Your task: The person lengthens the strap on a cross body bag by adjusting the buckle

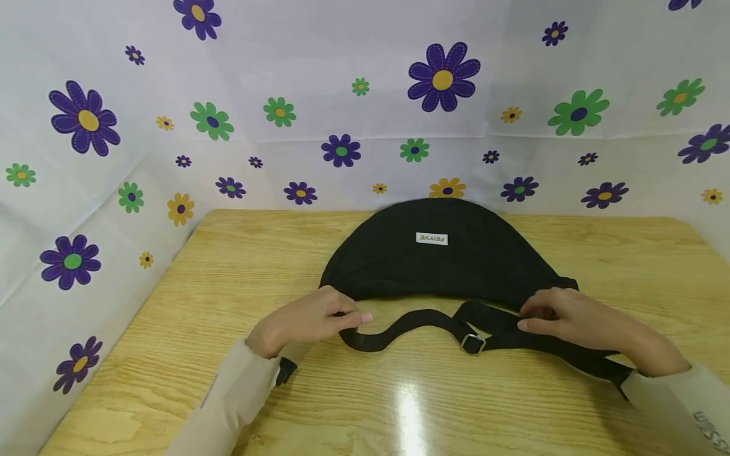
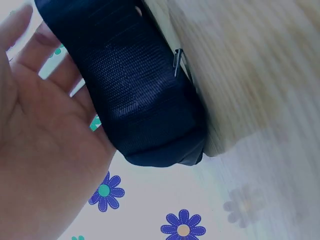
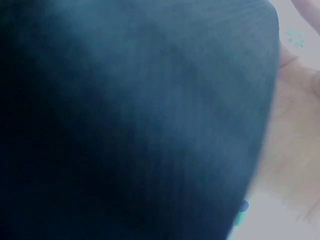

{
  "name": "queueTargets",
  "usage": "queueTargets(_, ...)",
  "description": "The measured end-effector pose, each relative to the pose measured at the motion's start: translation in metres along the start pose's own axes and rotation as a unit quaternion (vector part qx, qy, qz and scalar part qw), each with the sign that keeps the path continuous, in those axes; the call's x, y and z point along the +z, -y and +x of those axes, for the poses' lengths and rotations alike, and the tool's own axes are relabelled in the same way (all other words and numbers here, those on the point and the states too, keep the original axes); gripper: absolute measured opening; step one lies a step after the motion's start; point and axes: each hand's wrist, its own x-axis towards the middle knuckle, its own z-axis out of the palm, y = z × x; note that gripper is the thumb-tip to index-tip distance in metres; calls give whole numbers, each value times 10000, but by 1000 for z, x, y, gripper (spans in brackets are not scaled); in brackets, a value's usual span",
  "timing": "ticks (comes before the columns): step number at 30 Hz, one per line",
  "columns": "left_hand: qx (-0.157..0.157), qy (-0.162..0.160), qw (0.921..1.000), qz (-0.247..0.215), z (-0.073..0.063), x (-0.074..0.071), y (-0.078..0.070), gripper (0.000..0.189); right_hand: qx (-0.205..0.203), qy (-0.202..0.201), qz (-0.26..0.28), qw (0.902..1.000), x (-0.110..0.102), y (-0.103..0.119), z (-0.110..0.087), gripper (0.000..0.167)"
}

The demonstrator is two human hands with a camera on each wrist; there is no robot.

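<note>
A black half-moon bag (image 1: 422,272) lies flat on the table, its white label upside down. A black strap (image 1: 422,316) curves along its near edge, with a metal slider buckle (image 1: 473,343) on it. At the bag's left corner, my left hand (image 1: 319,315) grips the strap between thumb and fingers. In the left wrist view, the strap (image 2: 135,90) crosses in front of the fingers, and a small zipper pull (image 2: 177,62) shows beside it. My right hand (image 1: 587,320) pinches the strap near the bag's right corner; dark fabric (image 3: 140,120) hides its fingertips in the right wrist view.
A black strap end (image 1: 287,370) pokes out beside the left sleeve. The wooden table (image 1: 256,253) meets a white flower-patterned cloth (image 1: 342,63) at the back and left. Another strap stretch (image 1: 593,364) runs under the right forearm.
</note>
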Motion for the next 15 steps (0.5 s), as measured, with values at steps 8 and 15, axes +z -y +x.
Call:
queueTargets(8, -375, -220, 9976, 544, -6, 2, -2, 43, -268, -239, 63, 9993, 2, -4, -8, 23)
queueTargets(15, -335, -145, 9948, 952, -9, 6, -4, 33, -47, 106, 598, 9981, 2, -10, -20, 18)
